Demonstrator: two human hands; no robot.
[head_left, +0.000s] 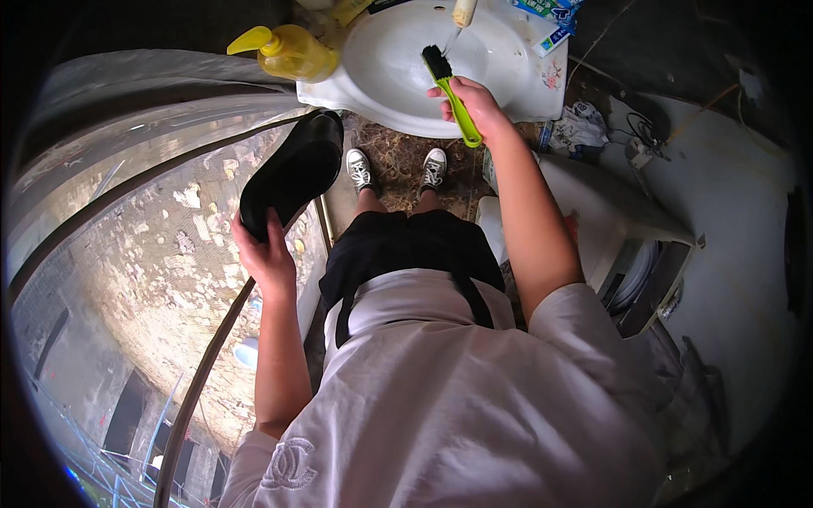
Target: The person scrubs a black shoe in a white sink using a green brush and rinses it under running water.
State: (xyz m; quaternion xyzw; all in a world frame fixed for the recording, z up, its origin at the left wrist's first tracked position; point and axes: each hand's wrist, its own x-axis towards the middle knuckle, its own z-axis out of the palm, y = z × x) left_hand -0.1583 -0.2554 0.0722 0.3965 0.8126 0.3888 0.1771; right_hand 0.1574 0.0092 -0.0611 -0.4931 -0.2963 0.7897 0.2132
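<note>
My left hand [267, 257] grips one end of a black shoe [295, 168], held to the left of the sink, near the window. In my right hand [476, 108] is a green-handled scrub brush [462, 114] with dark bristles, its head over the white ceramic washbasin [394, 120]. A thin stream of water runs from the pale tap [465, 11] beside the bristles; whether it touches them is hard to tell. On the basin's left ledge stands a yellow pump bottle [295, 54].
A blue packet [552, 11] and a small white-and-blue box or tube [552, 41] lie on the basin's right ledge. Crumpled white plastic [579, 126] and cables sit right of the basin. A white appliance or cabinet [610, 190] stands at my right, a screened window [171, 254] at my left.
</note>
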